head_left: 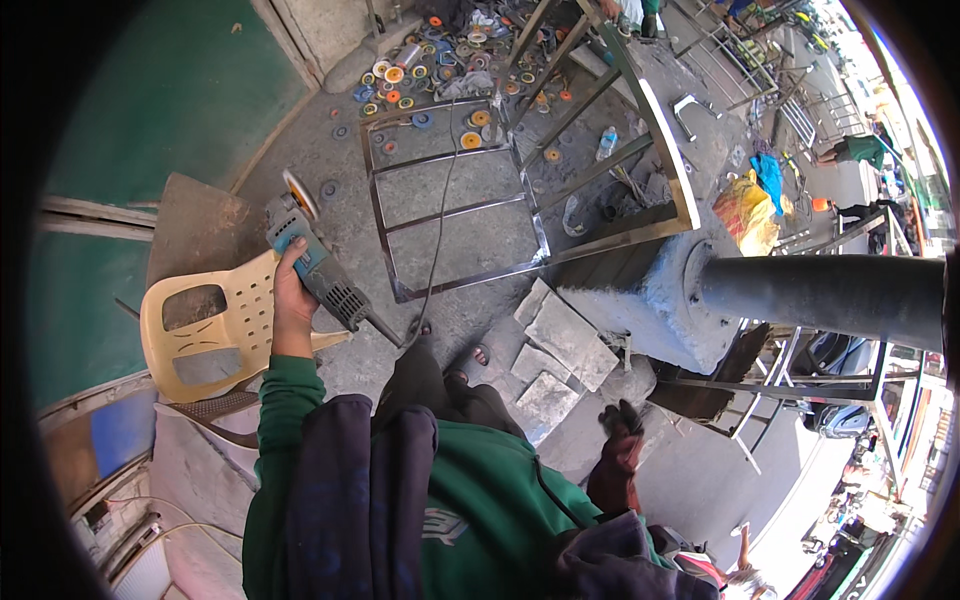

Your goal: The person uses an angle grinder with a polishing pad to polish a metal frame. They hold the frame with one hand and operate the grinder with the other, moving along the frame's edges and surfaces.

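Note:
My left hand (292, 300) grips a teal and black angle grinder (318, 262) by its body, out to the left. Its disc (301, 195) points up and away from me, and its cord runs from the rear end toward the frame. My right hand (621, 425), in a dark maroon glove with black fingers, hangs low at my right side. Nothing shows in it, and its fingers look loosely apart. Ahead of my feet a welded metal frame (455, 213) with crossbars lies on the floor, meeting a second, raised metal frame (645, 110).
A cream plastic chair (170, 345) stands at my left by a green wall (190, 90). Many worn grinding discs (394, 75) litter the far floor. A dark post (820, 303) rises from a concrete block (650, 300) on the right, near broken slabs (570, 335). Other people appear at far right.

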Available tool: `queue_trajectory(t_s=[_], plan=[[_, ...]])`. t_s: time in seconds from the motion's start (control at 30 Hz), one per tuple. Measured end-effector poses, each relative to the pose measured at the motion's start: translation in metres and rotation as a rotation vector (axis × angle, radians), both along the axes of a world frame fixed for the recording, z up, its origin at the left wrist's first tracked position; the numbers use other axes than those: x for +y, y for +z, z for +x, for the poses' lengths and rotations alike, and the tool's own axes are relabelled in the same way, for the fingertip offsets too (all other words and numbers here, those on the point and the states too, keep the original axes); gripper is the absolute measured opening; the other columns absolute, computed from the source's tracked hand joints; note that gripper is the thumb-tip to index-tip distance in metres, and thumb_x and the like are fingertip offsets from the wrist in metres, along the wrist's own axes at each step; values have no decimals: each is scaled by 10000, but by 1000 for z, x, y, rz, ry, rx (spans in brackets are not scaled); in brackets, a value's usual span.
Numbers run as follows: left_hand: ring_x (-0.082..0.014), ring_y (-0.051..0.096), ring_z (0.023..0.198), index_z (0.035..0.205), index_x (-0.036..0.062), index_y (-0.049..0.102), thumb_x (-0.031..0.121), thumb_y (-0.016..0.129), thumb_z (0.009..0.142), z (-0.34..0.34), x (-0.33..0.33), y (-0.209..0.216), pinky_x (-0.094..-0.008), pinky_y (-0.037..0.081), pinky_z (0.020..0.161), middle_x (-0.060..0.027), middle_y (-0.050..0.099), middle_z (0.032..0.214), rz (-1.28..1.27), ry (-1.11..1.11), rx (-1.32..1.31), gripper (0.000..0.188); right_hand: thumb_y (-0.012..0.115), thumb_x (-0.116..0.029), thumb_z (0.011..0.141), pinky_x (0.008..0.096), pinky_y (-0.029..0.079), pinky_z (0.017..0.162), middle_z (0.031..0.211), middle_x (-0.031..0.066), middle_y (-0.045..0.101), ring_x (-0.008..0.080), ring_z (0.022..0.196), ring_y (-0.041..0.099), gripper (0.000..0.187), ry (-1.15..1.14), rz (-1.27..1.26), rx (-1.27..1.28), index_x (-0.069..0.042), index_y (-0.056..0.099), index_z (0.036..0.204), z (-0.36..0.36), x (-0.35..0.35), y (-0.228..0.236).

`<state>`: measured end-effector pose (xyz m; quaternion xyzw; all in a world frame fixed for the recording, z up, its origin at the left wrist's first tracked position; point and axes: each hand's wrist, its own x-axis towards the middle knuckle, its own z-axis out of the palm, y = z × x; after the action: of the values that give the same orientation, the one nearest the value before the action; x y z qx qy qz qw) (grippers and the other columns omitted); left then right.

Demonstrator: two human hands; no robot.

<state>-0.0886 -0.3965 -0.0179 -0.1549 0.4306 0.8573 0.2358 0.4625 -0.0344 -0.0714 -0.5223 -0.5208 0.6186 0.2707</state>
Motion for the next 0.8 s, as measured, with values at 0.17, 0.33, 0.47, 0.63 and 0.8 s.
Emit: queue_trajectory(t_s=[0.17, 0.33, 0.47, 0.63, 0.8], plan=[[-309, 711, 990, 1254, 39, 616, 228, 720, 928, -3, -22, -9, -480, 591, 956, -141, 709, 1078, 299, 143, -9, 391, 692, -46, 926, 426, 608, 766, 989, 194, 724, 284, 820, 716, 435, -167, -617, 171, -23, 571, 1344, 107, -120, -20], [-323, 713, 964, 1226, 34, 637, 286, 703, 935, -31, -22, -42, -513, 586, 962, -146, 711, 1028, 505, 80, -206, 390, 773, -32, 858, 405, 552, 564, 930, 163, 679, 261, 672, 643, 449, -264, -346, -130, -6, 603, 1273, 76, -112, -59], [-309, 712, 915, 1179, 30, 645, 338, 703, 922, -120, -23, -56, -512, 593, 927, -148, 710, 1005, 510, -50, -229, 405, 702, -41, 895, 419, 626, 728, 1097, 215, 708, 282, 816, 707, 500, -333, -194, 38, 24, 582, 1376, -36, -95, -53], [-307, 693, 939, 1152, 68, 602, 330, 714, 899, -265, -32, -8, -492, 598, 911, -140, 683, 1012, 172, -148, -81, 381, 635, -27, 896, 384, 608, 775, 1138, 209, 712, 253, 909, 706, 490, -225, -46, 98, 46, 590, 1378, -196, -160, -24], [-276, 666, 992, 1352, 4, 565, 63, 835, 803, -404, -53, 112, -452, 561, 925, -111, 666, 1132, -259, 40, 599, 615, 650, -96, 912, 376, 603, 790, 1092, 177, 730, 238, 863, 709, 486, -134, -161, 54, 17, 600, 1383, -273, -232, -25]])
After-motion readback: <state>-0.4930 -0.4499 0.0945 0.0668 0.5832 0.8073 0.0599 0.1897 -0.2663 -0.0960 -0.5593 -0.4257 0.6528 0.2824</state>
